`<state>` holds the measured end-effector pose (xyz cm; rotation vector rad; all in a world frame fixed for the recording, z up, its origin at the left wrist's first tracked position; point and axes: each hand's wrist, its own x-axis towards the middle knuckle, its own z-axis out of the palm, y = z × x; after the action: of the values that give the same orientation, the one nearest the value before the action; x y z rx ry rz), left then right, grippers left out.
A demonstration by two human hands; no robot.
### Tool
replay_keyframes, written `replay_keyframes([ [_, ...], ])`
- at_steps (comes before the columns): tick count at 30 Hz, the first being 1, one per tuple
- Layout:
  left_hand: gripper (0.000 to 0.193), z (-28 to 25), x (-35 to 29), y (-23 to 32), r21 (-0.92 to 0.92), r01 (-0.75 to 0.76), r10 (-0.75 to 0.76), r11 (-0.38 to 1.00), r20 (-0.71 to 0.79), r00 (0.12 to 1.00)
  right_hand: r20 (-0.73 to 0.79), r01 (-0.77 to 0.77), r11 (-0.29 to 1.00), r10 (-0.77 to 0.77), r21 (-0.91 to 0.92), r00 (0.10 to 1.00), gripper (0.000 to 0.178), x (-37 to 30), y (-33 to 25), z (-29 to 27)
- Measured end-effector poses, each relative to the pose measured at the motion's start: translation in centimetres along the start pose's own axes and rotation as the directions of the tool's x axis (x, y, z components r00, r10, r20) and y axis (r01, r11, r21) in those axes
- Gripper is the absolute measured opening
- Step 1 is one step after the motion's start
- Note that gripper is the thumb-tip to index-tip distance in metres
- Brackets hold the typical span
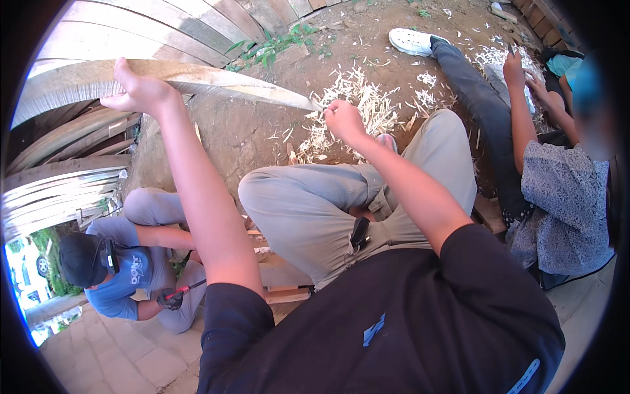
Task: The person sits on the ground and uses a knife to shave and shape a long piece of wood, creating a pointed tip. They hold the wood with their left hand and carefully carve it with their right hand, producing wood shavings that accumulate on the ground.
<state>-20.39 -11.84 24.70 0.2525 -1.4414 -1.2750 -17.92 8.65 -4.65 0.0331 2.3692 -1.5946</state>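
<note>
A long, pale wooden strip point(226, 80) runs from the far left toward the middle, broad at the left and narrowing to a tip. Against its broad part lies my left hand point(141, 92), with the thumb up across the strip and the other fingers stretched out at its lower edge. My right hand point(344, 121) is closed in a pinch at the strip's narrow end, above my bent knees. A small dark bit shows at those fingertips, too small to name. Curled pale shavings point(354, 98) lie on the dirt just beyond this hand.
At left, stacked curved planks point(72, 141) fill the space beside a crouching person point(134, 262) in a dark cap, whose gloved hand grips a red-handled tool. On the right another person point(564, 190) sits with a leg stretched out. A plank wall point(170, 29) stands behind.
</note>
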Motion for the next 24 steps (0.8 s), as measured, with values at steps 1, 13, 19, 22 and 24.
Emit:
replay_keyframes([
  [1,0.114,-0.2,-0.1,0.1,-0.019,-0.004,0.004,1.000,0.007,1.000,0.027,-0.001,1.000,0.001,0.012,1.000,0.020,-0.7,-0.9,-0.2],
  [13,0.110,-0.2,0.0,-0.1,-0.030,-0.052,0.052,0.998,0.013,0.999,-0.022,-0.078,0.988,0.076,-0.136,0.997,0.021,2.6,4.3,1.0],
  [19,0.108,0.3,-1.0,0.6,-0.085,-0.064,0.069,0.994,0.057,0.996,-0.055,-0.066,0.997,0.064,-0.041,0.996,0.022,1.3,6.9,0.3],
  [22,0.108,-0.3,-1.2,0.8,-0.097,-0.063,0.069,0.993,0.061,0.996,-0.078,0.009,1.000,-0.010,-0.016,0.997,0.021,-0.7,3.6,0.6],
  [24,0.108,0.0,-1.0,0.6,-0.065,-0.043,0.045,0.997,0.041,0.998,-0.090,-0.051,0.996,0.045,-0.067,0.995,0.021,0.7,5.4,1.0],
])
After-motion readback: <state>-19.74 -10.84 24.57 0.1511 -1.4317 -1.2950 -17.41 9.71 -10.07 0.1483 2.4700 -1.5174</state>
